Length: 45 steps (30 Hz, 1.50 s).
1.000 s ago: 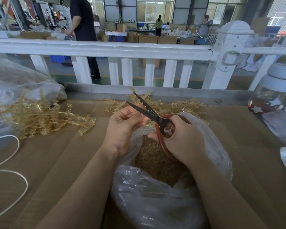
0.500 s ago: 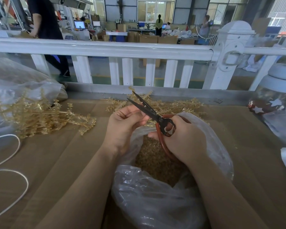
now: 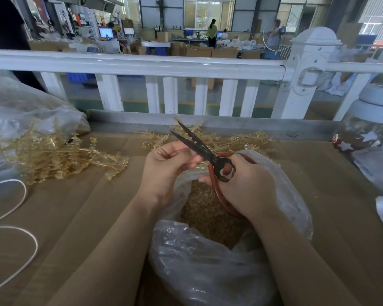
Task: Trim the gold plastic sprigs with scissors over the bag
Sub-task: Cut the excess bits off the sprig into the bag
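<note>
My right hand (image 3: pixel 243 186) grips the red-handled scissors (image 3: pixel 199 146), whose dark blades stand slightly apart and point up and left. My left hand (image 3: pixel 166 166) pinches a small gold sprig piece at the blades' base; the piece is mostly hidden by the fingers. Both hands hover over the clear plastic bag (image 3: pixel 208 272), which lies open with gold trimmings (image 3: pixel 203 213) inside. A loose heap of gold plastic sprigs (image 3: pixel 53 155) lies at the left, and another sprig heap (image 3: pixel 234 140) sits behind the hands.
A cardboard-covered table (image 3: pixel 75 217) carries everything. A white cord (image 3: pixel 13 228) loops at the left edge. Another clear bag (image 3: pixel 20 107) sits at the far left. A glass jar (image 3: pixel 367 129) with a white lid stands at the right. A white railing (image 3: pixel 164 67) borders the far edge.
The scissor blades have narrowed a little. A person behind the railing has walked off to the left. My hands have stayed over the bag.
</note>
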{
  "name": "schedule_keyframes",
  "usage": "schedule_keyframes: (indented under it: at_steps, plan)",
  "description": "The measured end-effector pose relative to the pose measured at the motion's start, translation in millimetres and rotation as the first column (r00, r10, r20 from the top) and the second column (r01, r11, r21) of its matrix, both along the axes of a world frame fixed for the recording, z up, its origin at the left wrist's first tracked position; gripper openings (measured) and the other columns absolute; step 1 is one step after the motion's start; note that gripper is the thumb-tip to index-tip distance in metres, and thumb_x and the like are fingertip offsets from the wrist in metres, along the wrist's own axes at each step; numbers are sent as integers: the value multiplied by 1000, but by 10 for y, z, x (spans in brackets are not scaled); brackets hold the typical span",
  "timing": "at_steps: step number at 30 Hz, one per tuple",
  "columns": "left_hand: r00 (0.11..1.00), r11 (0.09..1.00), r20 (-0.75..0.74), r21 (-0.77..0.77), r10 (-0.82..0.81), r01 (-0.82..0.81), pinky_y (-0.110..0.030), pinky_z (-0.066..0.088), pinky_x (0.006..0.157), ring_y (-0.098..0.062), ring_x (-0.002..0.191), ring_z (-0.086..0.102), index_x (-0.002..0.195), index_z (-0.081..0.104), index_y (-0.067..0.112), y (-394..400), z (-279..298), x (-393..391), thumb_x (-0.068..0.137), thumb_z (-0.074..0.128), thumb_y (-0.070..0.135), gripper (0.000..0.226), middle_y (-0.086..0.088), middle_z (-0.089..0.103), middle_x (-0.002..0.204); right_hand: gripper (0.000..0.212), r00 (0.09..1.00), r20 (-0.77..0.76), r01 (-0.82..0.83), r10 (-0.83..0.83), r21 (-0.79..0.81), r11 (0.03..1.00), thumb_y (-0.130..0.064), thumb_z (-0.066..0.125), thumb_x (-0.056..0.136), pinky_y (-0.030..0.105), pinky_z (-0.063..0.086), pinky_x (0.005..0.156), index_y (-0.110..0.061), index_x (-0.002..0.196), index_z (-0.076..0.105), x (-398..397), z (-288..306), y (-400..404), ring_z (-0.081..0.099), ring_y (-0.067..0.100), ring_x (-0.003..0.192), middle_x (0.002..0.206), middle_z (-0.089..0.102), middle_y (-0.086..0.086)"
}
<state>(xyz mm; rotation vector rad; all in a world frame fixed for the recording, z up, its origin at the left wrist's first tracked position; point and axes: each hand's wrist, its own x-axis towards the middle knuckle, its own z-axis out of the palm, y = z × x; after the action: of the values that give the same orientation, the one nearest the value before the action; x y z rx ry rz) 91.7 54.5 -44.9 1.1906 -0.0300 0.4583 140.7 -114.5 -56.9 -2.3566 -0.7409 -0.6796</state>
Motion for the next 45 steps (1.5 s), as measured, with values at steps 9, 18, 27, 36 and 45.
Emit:
schedule_keyframes:
  at_steps: [9,18,27,36,45]
  plan:
    - [999,990,-8,135,40,-39,-23,57,70,-13,69,67,82,71,3,-68,-4,-25,84,65,-10,15,-5,72,72,74,998,27,51,-51,-10,999,-93,41,67,19,43,53,-24,86,61,10,-12,-6,51,4,60,71,57,-17]
    - [999,996,28,87,17,-20,-22,57,67,-12,67,67,85,69,0,-96,-1,-28,84,64,-11,12,-5,72,71,58,997,63,51,-50,-7,999,-80,61,74,15,39,51,-22,82,60,38,-40,-6,47,3,55,66,53,-17]
    - [1000,999,22,38,18,-19,-23,56,66,-14,69,69,88,74,4,-60,-43,12,81,68,-6,13,-8,74,77,76,999,41,-17,14,71,997,-90,44,72,10,36,55,-20,87,68,26,-39,6,51,4,58,72,63,-14]
    - [999,999,-4,2,53,-53,-23,58,65,-14,65,69,91,66,-2,-63,2,17,79,68,-10,14,-7,71,71,50,994,-106,7,5,112,994,-88,51,69,8,34,52,-40,78,54,32,-38,4,53,-5,60,63,54,-23]
    - [994,940,-103,333,-44,76,-24,53,66,-24,73,70,90,72,-3,-201,-120,48,80,72,-11,13,-20,74,84,17,868,-398,-36,295,543,839,-30,79,85,11,45,50,-24,74,67,18,118,-22,62,-3,55,60,66,-17]
